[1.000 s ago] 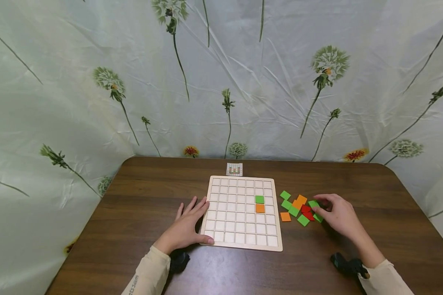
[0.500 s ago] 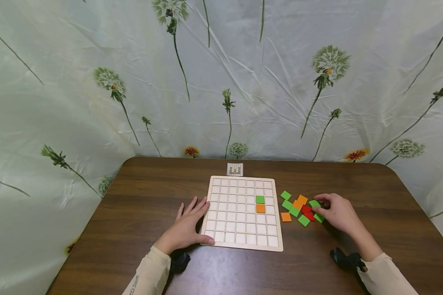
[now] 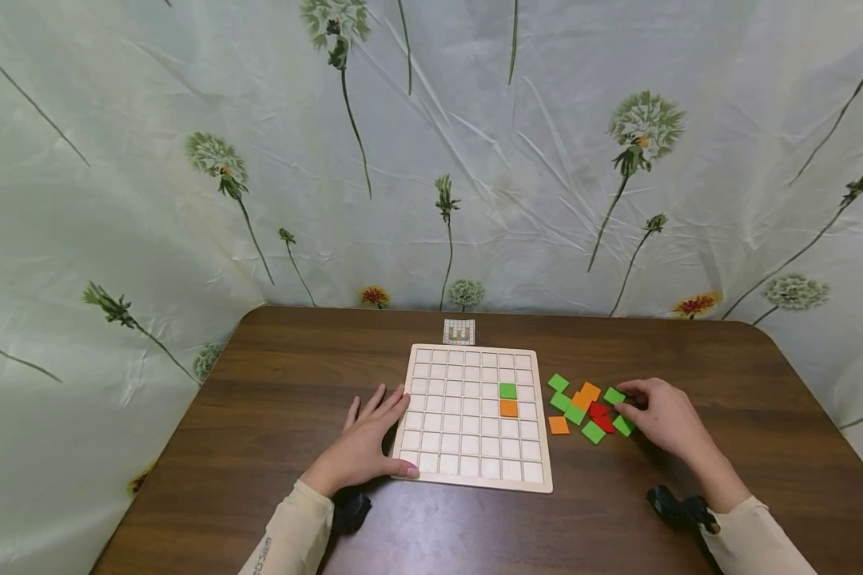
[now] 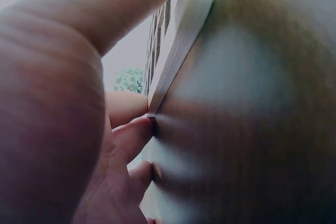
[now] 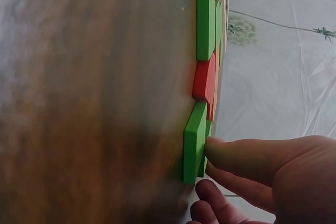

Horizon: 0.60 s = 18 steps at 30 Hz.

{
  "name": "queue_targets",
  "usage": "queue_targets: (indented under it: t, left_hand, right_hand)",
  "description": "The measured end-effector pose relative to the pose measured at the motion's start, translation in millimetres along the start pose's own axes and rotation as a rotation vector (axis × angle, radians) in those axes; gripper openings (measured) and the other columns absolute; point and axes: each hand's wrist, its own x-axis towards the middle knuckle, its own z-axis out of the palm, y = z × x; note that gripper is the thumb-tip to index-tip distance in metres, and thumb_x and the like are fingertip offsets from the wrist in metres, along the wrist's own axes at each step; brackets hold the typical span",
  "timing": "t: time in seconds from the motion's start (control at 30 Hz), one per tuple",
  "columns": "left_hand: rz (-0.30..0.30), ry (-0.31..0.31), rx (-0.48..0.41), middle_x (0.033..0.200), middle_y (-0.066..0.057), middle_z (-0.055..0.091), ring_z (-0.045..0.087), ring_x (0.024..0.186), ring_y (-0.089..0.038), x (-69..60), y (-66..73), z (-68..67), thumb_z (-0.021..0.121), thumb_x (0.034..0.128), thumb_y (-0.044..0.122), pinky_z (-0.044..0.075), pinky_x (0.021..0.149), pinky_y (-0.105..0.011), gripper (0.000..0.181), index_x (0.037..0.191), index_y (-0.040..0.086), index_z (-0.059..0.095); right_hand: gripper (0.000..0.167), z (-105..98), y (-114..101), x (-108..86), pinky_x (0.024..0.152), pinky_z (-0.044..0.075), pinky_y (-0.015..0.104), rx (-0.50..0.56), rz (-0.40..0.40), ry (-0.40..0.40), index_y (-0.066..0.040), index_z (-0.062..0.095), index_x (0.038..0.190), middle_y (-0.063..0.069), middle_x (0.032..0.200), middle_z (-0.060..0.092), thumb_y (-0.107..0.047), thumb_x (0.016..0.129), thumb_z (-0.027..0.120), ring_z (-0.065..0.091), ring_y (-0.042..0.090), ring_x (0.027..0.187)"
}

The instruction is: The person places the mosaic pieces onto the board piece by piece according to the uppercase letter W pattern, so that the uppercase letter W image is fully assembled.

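Note:
A light wooden grid board [image 3: 475, 485] lies flat on the table, with one green tile [image 3: 507, 390] and one orange tile [image 3: 508, 408] in its cells. My left hand [image 3: 359, 443] rests at its left side, fingers spread along the edge and thumb on the near left corner. To the right of the board, several loose square tiles in green, orange and red lie in a cluster. At the cluster's right end, my right hand [image 3: 662, 411] pinches a green tile [image 3: 614, 396] between thumb and finger. In the right wrist view, a nearer green tile [image 5: 194, 145] partly hides it.
A small card with a printed grid pattern [image 3: 459, 332] lies behind the board. Red tiles [image 3: 600, 417] and orange tiles [image 3: 586, 394] overlap in the cluster; one orange tile [image 3: 558, 426] lies nearer the board. A flower-printed curtain hangs behind the brown table [image 3: 316, 343].
The right-hand fingers have shifted very slightly, so the green tile at them and the one below show more fully. The left hand and the board have stayed put; the view has shifted a little.

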Motion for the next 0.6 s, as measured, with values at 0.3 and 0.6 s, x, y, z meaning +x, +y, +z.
queue_targets:
  t: [0.3, 0.6]
  left_hand:
    - [-0.006, -0.006, -0.007, 0.166, -0.004, 0.022, 0.004, 0.155, -0.031, -0.3, 2.1, -1.3, 0.086, 0.0716, 0.054, -0.006, 0.117, -0.063, 0.112, 0.158, 0.008, 0.031]
    - [-0.006, 0.0, 0.004, 0.166, -0.004, 0.022, 0.004, 0.155, -0.03, 0.0, 0.5, 0.0, 0.086, 0.071, 0.055, -0.005, 0.117, -0.063, 0.113, 0.159, 0.008, 0.031]
  right_hand:
    - [0.031, 0.2, -2.2, 2.7, 0.072, 0.052, 0.049, 0.014, 0.041, -0.029, 0.006, 0.071, 0.111, 0.013, 0.095, 0.069, -0.016, 0.088, 0.076, 0.064, 0.029, 0.084]
    - [0.028, 0.2, -2.8, 3.2, 0.071, 0.052, 0.049, 0.009, 0.034, -0.017, 0.006, 0.072, 0.109, 0.014, 0.093, 0.069, -0.013, 0.089, 0.075, 0.064, 0.03, 0.084]
